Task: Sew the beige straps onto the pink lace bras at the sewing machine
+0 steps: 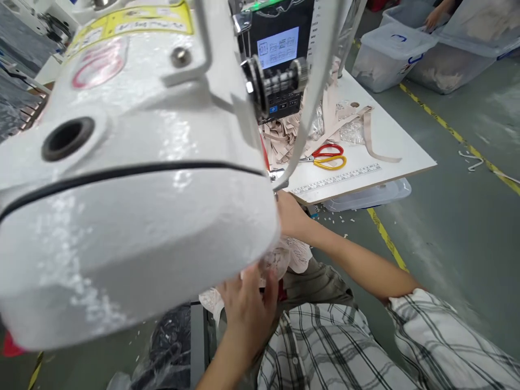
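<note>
A white sewing machine [162, 227] fills the left and middle of the view and covers part of my hands. Below its head, pale pink lace fabric [298, 253] hangs over my lap. My left hand [247, 303] grips this lace, thumb and fingers curled at its edge, with some fingertips hidden by the machine. My right hand [290, 216] is at the far side of the lace, beside the machine head. Its fingers are out of sight behind the machine, so their hold does not show.
Scissors with red and yellow handles [329, 157], a printed ruler [337, 179] and beige fabric strips [284, 135] lie on the white table [400, 149]. A control screen [278, 49] stands behind the machine. Plastic bins [392, 49] and another person's hand [433, 19] are at the back right.
</note>
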The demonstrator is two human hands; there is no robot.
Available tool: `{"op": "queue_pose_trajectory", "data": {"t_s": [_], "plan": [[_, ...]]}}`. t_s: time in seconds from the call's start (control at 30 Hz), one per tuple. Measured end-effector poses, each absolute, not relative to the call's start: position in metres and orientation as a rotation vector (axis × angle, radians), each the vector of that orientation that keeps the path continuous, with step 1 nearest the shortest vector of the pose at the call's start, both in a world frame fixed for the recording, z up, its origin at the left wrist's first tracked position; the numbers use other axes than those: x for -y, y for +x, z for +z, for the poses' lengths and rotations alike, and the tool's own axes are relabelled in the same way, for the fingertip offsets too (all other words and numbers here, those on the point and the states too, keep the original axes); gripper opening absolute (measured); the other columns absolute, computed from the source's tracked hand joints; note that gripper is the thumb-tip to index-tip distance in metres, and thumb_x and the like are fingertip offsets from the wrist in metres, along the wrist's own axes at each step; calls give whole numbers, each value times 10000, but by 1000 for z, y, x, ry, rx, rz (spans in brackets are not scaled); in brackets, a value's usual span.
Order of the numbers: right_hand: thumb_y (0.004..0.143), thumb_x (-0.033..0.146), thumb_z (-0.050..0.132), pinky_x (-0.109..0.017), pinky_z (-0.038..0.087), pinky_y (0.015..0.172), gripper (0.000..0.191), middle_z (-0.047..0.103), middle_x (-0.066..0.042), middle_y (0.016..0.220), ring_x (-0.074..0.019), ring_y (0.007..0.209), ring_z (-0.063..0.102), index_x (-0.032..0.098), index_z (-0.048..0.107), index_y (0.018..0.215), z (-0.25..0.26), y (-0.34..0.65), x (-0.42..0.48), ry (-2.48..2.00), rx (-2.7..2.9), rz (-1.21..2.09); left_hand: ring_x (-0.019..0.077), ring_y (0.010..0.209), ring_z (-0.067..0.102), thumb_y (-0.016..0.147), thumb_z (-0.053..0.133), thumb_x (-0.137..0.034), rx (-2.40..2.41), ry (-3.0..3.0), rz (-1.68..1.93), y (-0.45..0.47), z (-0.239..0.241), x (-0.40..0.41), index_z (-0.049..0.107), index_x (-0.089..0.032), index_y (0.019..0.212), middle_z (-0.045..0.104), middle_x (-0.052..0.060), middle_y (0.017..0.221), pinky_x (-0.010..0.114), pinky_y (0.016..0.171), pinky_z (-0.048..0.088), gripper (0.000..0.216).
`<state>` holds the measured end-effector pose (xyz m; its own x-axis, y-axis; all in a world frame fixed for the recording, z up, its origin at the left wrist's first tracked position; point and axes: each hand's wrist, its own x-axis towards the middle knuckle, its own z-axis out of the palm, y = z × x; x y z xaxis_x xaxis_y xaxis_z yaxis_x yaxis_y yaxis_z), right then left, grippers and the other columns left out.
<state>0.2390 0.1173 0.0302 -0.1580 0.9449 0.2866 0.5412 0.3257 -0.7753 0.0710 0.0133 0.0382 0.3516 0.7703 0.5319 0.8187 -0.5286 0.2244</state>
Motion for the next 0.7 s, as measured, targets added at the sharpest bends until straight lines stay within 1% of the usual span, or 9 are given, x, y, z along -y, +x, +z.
{"op": "queue_pose_trajectory", "data": {"t_s": [0.07,0.17,0.3,0.33,0.4,0.47,0.53,0.6,0.7], "plan": [[822,193,541,-281,438,670,115,595,-51,943,-174,753,557,185,622,903,30,239,-117,-1297,1773,668,302,1122,569,957,539,-331,1568,-2482,-1001,61,32,-17,500,-195,1329,601,155,1145,440,941,436,398],[825,189,549,-269,438,675,101,585,-48,940,-158,737,537,182,619,897,30,237,-117,-1257,1726,702,268,1036,593,980,477,-428,1852,-2436,-1152,48,22,-23,543,-191,1253,614,116,1044,401,890,472,367],[835,190,545,-269,438,690,79,573,-55,969,-151,740,527,180,611,877,30,234,-117,-1262,1721,728,225,966,638,999,394,-479,2161,-2509,-1319,41,14,-33,599,-200,1144,663,87,1002,342,863,500,375],[829,182,543,-270,439,700,74,573,-56,979,-152,752,530,180,606,868,30,234,-117,-1250,1720,724,218,926,645,999,384,-482,2199,-2545,-1320,41,14,-35,616,-200,1090,673,78,969,328,835,509,376],[821,177,538,-268,437,710,73,577,-58,995,-154,773,536,180,599,861,30,234,-116,-1217,1709,715,195,765,628,990,388,-486,2251,-2588,-1301,41,15,-38,629,-203,914,657,39,804,301,743,518,379],[817,177,536,-261,431,705,77,586,-58,1012,-150,775,537,179,597,863,29,235,-116,-1194,1706,716,168,611,559,979,406,-475,2277,-2594,-1305,43,18,-39,581,-211,735,569,-7,624,271,646,500,400],[815,184,541,-256,422,694,76,592,-62,1036,-144,769,533,177,596,867,29,237,-115,-1191,1709,724,150,547,510,968,426,-452,2280,-2571,-1339,45,22,-39,527,-216,644,506,-27,547,248,583,472,413],[809,182,544,-256,415,690,76,593,-62,1051,-137,758,525,174,591,868,29,238,-115,-1177,1702,741,144,544,506,949,461,-433,2272,-2524,-1371,48,25,-38,518,-215,632,506,-30,546,234,556,450,389],[788,165,544,-265,410,701,69,583,-62,1047,-136,763,521,170,575,849,29,239,-115,-1154,1677,751,139,554,512,917,517,-421,2284,-2450,-1367,51,28,-37,547,-211,677,526,-30,579,222,542,432,320]]}}
